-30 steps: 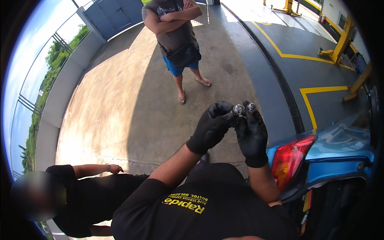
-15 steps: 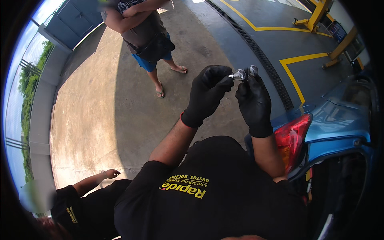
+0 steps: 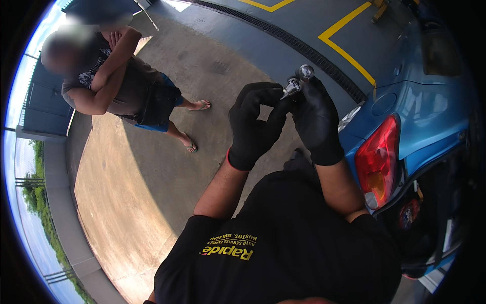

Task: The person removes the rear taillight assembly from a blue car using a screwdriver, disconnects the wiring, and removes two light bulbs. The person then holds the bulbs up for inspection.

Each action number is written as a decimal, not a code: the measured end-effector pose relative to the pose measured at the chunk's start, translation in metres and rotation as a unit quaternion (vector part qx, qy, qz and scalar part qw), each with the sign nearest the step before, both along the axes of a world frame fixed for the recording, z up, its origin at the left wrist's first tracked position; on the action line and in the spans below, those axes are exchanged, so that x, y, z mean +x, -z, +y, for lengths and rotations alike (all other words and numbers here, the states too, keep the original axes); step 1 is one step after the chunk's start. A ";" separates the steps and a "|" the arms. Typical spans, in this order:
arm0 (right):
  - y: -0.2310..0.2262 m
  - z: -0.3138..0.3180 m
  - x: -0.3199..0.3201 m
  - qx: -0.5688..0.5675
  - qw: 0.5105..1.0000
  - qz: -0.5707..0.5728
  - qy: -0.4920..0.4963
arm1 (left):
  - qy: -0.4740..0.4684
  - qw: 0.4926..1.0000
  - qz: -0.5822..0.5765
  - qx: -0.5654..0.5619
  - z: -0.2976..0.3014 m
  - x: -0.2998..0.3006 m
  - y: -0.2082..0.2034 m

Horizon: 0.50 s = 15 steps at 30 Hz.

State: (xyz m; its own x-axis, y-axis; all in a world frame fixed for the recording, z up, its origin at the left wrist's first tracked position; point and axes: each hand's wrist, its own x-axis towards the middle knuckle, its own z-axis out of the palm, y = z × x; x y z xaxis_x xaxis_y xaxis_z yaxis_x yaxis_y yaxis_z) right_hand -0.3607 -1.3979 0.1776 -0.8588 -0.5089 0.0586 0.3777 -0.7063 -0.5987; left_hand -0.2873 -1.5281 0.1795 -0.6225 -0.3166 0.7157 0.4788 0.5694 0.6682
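Observation:
Both my hands wear black gloves and are raised close together in front of my chest. Between thumb and forefinger, my left hand [image 3: 257,121] pinches a small clear light bulb [image 3: 292,86] by its narrow end, tilted with the glass up to the right. My right hand [image 3: 316,119] holds a second clear bulb [image 3: 306,72] in its fingertips, glass upward. The two bulbs are side by side, nearly touching; the right bulb's base is hidden by the glove. To the right of my right hand is the red tail light [image 3: 378,159] of a blue car.
The blue car [image 3: 412,109] stands at my right with its rear open, a dark interior [image 3: 430,207] showing. A person [image 3: 109,76] with folded arms stands at the left. A drain grate [image 3: 298,43] and yellow floor lines [image 3: 349,30] run beyond my hands.
My view has swung to the right, so the person and car appear shifted. The left bulb has tilted, its narrow end now pointing down to the left. Both hands keep hold of their bulbs.

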 end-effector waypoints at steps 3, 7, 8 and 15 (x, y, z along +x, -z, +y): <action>0.016 -0.021 -0.062 0.022 0.999 0.013 0.034 | -0.034 0.996 0.023 -0.081 -0.017 -0.066 0.012; 0.034 -0.048 -0.174 0.046 0.994 0.037 0.093 | -0.063 0.982 -0.001 -0.176 -0.036 -0.174 0.022; 0.034 -0.054 -0.204 0.048 0.992 0.046 0.104 | -0.061 0.980 0.001 -0.191 -0.042 -0.205 0.023; 0.025 -0.077 -0.417 0.048 0.992 0.062 0.097 | -0.020 0.993 -0.025 -0.112 -0.061 -0.423 0.010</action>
State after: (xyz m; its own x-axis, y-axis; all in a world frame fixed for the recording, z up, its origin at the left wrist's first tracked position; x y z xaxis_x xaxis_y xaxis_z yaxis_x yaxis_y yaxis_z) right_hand -0.7779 -1.4746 0.1530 -0.9306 -0.3427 0.1290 0.1590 -0.6955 -0.7007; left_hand -0.7099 -1.5896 0.1691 -0.6491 -0.1778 0.7396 0.4222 0.7246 0.5448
